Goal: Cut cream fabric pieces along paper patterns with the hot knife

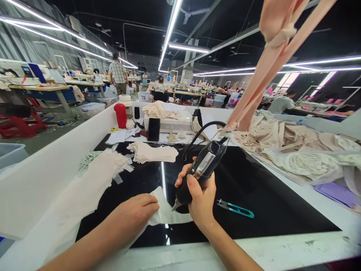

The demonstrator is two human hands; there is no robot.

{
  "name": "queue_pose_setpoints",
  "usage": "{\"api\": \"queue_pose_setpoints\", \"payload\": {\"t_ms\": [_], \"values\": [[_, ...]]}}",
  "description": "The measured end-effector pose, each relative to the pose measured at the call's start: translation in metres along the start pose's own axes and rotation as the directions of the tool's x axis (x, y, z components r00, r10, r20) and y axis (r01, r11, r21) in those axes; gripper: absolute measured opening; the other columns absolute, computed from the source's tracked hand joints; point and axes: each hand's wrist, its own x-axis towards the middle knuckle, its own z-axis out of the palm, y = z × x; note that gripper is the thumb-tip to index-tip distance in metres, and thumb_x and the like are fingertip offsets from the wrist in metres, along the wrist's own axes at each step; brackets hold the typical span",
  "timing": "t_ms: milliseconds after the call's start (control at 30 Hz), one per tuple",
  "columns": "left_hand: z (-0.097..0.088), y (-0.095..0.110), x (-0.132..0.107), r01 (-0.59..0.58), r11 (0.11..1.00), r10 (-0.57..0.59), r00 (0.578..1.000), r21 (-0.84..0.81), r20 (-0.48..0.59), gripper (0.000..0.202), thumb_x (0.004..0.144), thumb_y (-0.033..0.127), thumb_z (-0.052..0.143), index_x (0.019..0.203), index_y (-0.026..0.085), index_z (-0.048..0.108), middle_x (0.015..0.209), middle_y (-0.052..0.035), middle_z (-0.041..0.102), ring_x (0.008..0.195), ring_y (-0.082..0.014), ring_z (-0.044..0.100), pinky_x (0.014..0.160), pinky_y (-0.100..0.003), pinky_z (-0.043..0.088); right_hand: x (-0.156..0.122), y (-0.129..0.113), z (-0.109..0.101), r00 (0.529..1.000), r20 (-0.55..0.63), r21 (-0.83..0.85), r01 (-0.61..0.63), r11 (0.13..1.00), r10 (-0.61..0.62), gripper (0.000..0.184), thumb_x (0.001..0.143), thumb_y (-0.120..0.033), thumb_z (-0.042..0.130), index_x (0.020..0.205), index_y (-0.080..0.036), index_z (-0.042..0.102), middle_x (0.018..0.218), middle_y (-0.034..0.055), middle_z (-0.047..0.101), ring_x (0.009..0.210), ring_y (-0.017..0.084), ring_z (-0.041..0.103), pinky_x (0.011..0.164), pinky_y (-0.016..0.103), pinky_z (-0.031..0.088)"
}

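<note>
My right hand (201,197) is wrapped round a black corded power tool (204,160) with a silver plate on its side. The tool's pointed metal tip is angled down at a cream fabric piece (176,217) on the glossy black board (270,203). Pink stretch straps (262,79), knotted together, hang from above and run down to the tool's top end. My left hand (137,210) lies closed on the fabric's left side, its fingertips partly hidden. To the right of my right hand are teal-handled thread snips (235,208).
A stack of cream pieces (153,152) sits at the board's back, and a longer pile (87,188) runs along the left. Lace-trimmed beige garments (301,143) heap at right. Behind stand a phone (153,130), white machine (175,123) and red container (120,116). White walls edge the table.
</note>
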Motion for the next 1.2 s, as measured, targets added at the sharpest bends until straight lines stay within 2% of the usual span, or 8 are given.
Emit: {"api": "queue_pose_setpoints", "payload": {"t_ms": [167, 300, 567, 700, 933, 1067, 1200], "values": [[-0.007, -0.009, -0.001, 0.000, 1.000, 0.000, 0.999, -0.021, -0.033, 0.037, 0.103, 0.007, 0.042, 0.125, 0.019, 0.068, 0.127, -0.0087, 0.069, 0.115, -0.0216, 0.068, 0.102, -0.036, 0.059, 0.002, -0.004, -0.002, 1.000, -0.005, -0.004, -0.004, 1.000, 0.004, 0.036, 0.089, -0.038, 0.076, 0.113, -0.028, 0.051, 0.084, -0.0051, 0.063, 0.061, 0.012, 0.060, 0.061, 0.028, 0.053], [-0.010, -0.013, 0.009, 0.038, 0.999, -0.038, 0.998, -0.002, -0.056, 0.036, 0.105, 0.011, 0.042, 0.130, 0.018, 0.066, 0.132, -0.0088, 0.068, 0.117, -0.0206, 0.068, 0.104, -0.033, 0.058, 0.000, -0.004, -0.003, 1.000, -0.001, -0.016, -0.015, 1.000, 0.015, 0.040, 0.090, -0.038, 0.075, 0.119, -0.029, 0.049, 0.085, -0.0043, 0.064, 0.062, 0.013, 0.061, 0.061, 0.029, 0.054], [0.003, -0.020, 0.034, -0.027, 0.999, 0.028, 0.999, 0.032, -0.029, 0.037, 0.099, 0.003, 0.044, 0.126, 0.016, 0.066, 0.126, -0.0088, 0.070, 0.118, -0.0215, 0.067, 0.104, -0.032, 0.057, -0.004, -0.006, -0.009, 1.000, 0.012, -0.009, -0.003, 1.000, 0.003, 0.037, 0.091, -0.031, 0.075, 0.118, -0.030, 0.051, 0.088, -0.0041, 0.063, 0.063, 0.012, 0.062, 0.063, 0.029, 0.055], [0.008, -0.027, 0.030, -0.047, 0.997, 0.049, 0.998, 0.055, -0.040, 0.037, 0.101, 0.004, 0.043, 0.125, 0.018, 0.066, 0.125, -0.0079, 0.070, 0.116, -0.0210, 0.068, 0.101, -0.031, 0.058, -0.008, -0.009, -0.015, 1.000, 0.008, -0.030, 0.007, 1.000, -0.006, 0.033, 0.091, -0.030, 0.074, 0.117, -0.031, 0.053, 0.089, -0.0042, 0.063, 0.065, 0.012, 0.063, 0.063, 0.028, 0.056], [0.009, -0.031, 0.022, -0.090, 0.992, 0.096, 0.993, 0.089, -0.066, 0.037, 0.105, 0.007, 0.038, 0.128, 0.017, 0.065, 0.130, -0.0075, 0.070, 0.121, -0.0193, 0.066, 0.108, -0.030, 0.054, -0.012, -0.011, -0.020, 0.999, 0.016, -0.040, 0.029, 0.999, -0.028, 0.037, 0.093, -0.028, 0.072, 0.124, -0.033, 0.052, 0.090, -0.0040, 0.063, 0.065, 0.013, 0.064, 0.063, 0.029, 0.055], [0.008, -0.030, 0.021, -0.124, 0.985, 0.135, 0.987, 0.122, -0.090, 0.038, 0.106, 0.007, 0.034, 0.125, 0.014, 0.064, 0.126, -0.0095, 0.069, 0.117, -0.0199, 0.068, 0.103, -0.031, 0.058, -0.011, -0.011, -0.020, 0.999, 0.033, -0.031, 0.038, 0.999, -0.037, 0.038, 0.093, -0.032, 0.073, 0.126, -0.032, 0.053, 0.090, -0.0040, 0.064, 0.065, 0.012, 0.064, 0.063, 0.028, 0.055], [0.009, -0.030, 0.021, -0.111, 0.989, 0.119, 0.989, 0.094, -0.088, 0.035, 0.106, 0.007, 0.036, 0.127, 0.015, 0.063, 0.126, -0.0094, 0.067, 0.114, -0.0192, 0.068, 0.102, -0.031, 0.059, -0.012, -0.011, -0.022, 0.998, 0.044, -0.019, 0.055, 0.998, -0.054, 0.036, 0.095, -0.034, 0.072, 0.127, -0.032, 0.055, 0.091, -0.0034, 0.064, 0.067, 0.011, 0.065, 0.064, 0.027, 0.056]]}}
